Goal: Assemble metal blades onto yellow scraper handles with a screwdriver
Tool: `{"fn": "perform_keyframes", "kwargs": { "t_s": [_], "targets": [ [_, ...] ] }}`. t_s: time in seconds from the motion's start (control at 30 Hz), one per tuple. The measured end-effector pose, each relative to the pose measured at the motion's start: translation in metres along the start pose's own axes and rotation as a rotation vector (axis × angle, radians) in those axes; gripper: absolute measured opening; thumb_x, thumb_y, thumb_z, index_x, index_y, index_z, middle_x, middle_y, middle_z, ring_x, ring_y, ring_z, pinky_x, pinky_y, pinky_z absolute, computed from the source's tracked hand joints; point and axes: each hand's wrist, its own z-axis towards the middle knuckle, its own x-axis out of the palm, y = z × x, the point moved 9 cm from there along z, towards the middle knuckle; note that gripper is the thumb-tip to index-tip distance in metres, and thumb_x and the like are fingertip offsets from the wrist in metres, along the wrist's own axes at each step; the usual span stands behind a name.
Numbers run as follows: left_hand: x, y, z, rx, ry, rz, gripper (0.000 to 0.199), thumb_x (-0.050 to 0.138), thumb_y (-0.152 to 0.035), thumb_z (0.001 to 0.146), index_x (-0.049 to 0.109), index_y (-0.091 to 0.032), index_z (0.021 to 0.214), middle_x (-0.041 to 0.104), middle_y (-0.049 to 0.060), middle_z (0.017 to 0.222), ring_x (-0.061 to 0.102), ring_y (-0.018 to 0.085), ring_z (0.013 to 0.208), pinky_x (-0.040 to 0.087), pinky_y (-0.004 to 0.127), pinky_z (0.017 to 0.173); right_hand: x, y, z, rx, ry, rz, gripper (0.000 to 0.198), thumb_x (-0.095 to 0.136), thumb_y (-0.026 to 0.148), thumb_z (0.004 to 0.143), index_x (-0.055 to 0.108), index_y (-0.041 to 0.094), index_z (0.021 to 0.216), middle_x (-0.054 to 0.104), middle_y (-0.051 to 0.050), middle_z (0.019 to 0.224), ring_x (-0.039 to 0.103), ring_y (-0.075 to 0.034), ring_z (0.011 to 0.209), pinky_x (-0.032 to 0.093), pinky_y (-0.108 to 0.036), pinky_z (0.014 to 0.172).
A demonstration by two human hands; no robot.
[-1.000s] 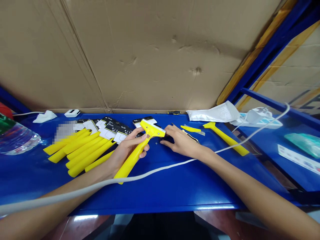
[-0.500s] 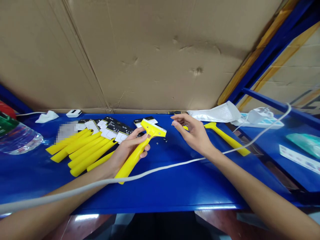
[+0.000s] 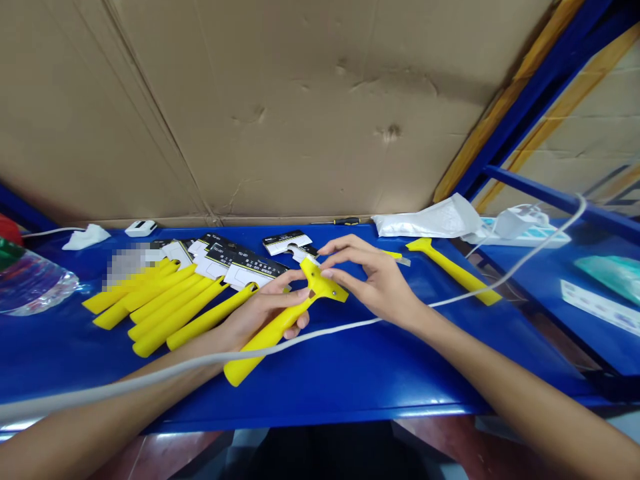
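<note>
My left hand (image 3: pixel 273 300) is wrapped round a yellow scraper (image 3: pixel 265 337) just below its wide head. The handle slants down and left towards me. At the top edge of that head, my right hand (image 3: pixel 373 277) has its thumb and fingertips close together. A thin pale sliver shows by these fingertips, but what they pinch is hidden. A screw shows on the right side of the head. To the right, another yellow scraper (image 3: pixel 457 272) lies on the blue table (image 3: pixel 350 380).
Several yellow handles (image 3: pixel 173 307) lie in a row at left beside black-and-white cards (image 3: pixel 257 267). Behind are a screwdriver (image 3: pixel 345 221) and a white plastic packet (image 3: pixel 427 217). A white cable (image 3: pixel 340 328) crosses the view before my arms. A power strip (image 3: pixel 525 233) sits at right.
My right hand has moved left onto the scraper's head. The left hand has shifted slightly right and turned the scraper; the metal strip along its head no longer shows there.
</note>
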Motion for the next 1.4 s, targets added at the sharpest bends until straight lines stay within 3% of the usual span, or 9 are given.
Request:
{"fn": "perform_keyframes", "kwargs": {
  "t_s": [0.13, 0.4, 0.6, 0.8, 0.9, 1.0, 1.13, 1.27, 1.4],
  "targets": [
    [0.006, 0.007, 0.000, -0.042, 0.070, 0.017, 0.039, 0.086, -0.031, 0.089, 0.060, -0.021, 0.116, 0.065, 0.001, 0.068, 0.059, 0.012, 0.050, 0.038, 0.018, 0.046, 0.007, -0.005, -0.001, 0.055, 0.056, 0.001, 0.006, 0.076, 0.030, 0.100, 0.081, 0.027, 0.099, 0.068, -0.009, 0.128, 0.065, -0.027, 0.128, 0.050, -0.050, 0.116],
    [0.005, 0.009, -0.003, -0.031, 0.044, 0.065, 0.042, 0.084, -0.034, 0.091, 0.058, -0.021, 0.122, 0.068, 0.002, 0.067, 0.060, 0.012, 0.050, 0.039, 0.018, 0.048, 0.011, -0.015, -0.001, 0.172, 0.048, 0.098, 0.010, 0.084, 0.034, 0.092, 0.081, 0.024, 0.091, 0.070, -0.008, 0.122, 0.068, -0.026, 0.121, 0.050, -0.048, 0.114],
    [0.005, 0.011, -0.001, -0.005, 0.071, 0.136, 0.041, 0.083, -0.037, 0.092, 0.058, -0.022, 0.121, 0.072, 0.004, 0.065, 0.060, 0.015, 0.045, 0.043, 0.021, 0.045, 0.014, -0.024, -0.002, 0.299, 0.058, 0.228, 0.028, 0.090, 0.049, 0.084, 0.080, 0.023, 0.084, 0.075, -0.009, 0.115, 0.071, -0.025, 0.110, 0.057, -0.044, 0.098],
    [0.004, 0.013, 0.000, -0.044, 0.057, 0.124, 0.038, 0.082, -0.037, 0.093, 0.058, -0.023, 0.118, 0.069, 0.002, 0.063, 0.057, 0.013, 0.043, 0.040, 0.020, 0.044, 0.027, -0.042, -0.008, 0.441, 0.107, 0.324, 0.040, 0.091, 0.054, 0.079, 0.072, 0.020, 0.084, 0.075, -0.003, 0.089, 0.069, -0.018, 0.082, 0.057, -0.035, 0.078],
    [0.000, 0.015, 0.001, -0.075, 0.036, 0.082, 0.041, 0.084, -0.036, 0.091, 0.059, -0.022, 0.121, 0.067, 0.001, 0.065, 0.056, 0.012, 0.043, 0.037, 0.020, 0.043, 0.026, -0.042, -0.006, 0.410, 0.109, 0.308, 0.040, 0.088, 0.057, 0.083, 0.074, 0.020, 0.085, 0.076, -0.004, 0.092, 0.071, -0.019, 0.085, 0.057, -0.035, 0.078],
    [-0.005, 0.012, 0.002, -0.065, -0.005, 0.004, 0.049, 0.087, -0.032, 0.088, 0.058, -0.022, 0.126, 0.065, -0.001, 0.069, 0.056, 0.010, 0.045, 0.035, 0.018, 0.042, 0.005, -0.038, 0.004, 0.285, 0.048, 0.197, 0.032, 0.076, 0.054, 0.095, 0.077, 0.022, 0.096, 0.078, -0.006, 0.107, 0.073, -0.022, 0.100, 0.058, -0.037, 0.090],
    [-0.015, -0.002, 0.001, 0.037, -0.086, -0.100, 0.055, 0.088, -0.022, 0.084, 0.056, -0.023, 0.129, 0.064, 0.000, 0.082, 0.057, 0.009, 0.051, 0.036, 0.016, 0.041, -0.046, -0.051, 0.012, 0.236, -0.017, -0.276, 0.032, 0.065, 0.052, 0.103, 0.072, 0.021, 0.101, 0.078, -0.008, 0.102, 0.072, -0.023, 0.091, 0.055, -0.038, 0.084],
    [-0.019, -0.009, 0.000, 0.069, -0.093, -0.086, 0.046, 0.082, -0.023, 0.091, 0.056, -0.026, 0.128, 0.063, 0.000, 0.089, 0.053, 0.007, 0.050, 0.039, 0.017, 0.041, -0.063, -0.093, -0.005, 0.427, 0.334, -0.721, 0.051, 0.081, 0.067, 0.084, 0.066, 0.021, 0.102, 0.077, -0.008, 0.090, 0.071, -0.026, 0.075, 0.049, -0.036, 0.064],
    [-0.022, -0.016, -0.001, 0.140, -0.138, -0.112, 0.046, 0.084, -0.019, 0.088, 0.059, -0.024, 0.127, 0.065, 0.004, 0.100, 0.059, 0.008, 0.060, 0.040, 0.016, 0.042, -0.053, -0.106, -0.021, 0.422, 0.561, -0.847, 0.031, 0.071, 0.052, 0.096, 0.066, 0.021, 0.096, 0.075, -0.009, 0.082, 0.069, -0.025, 0.067, 0.042, -0.036, 0.058]
  ]
}}
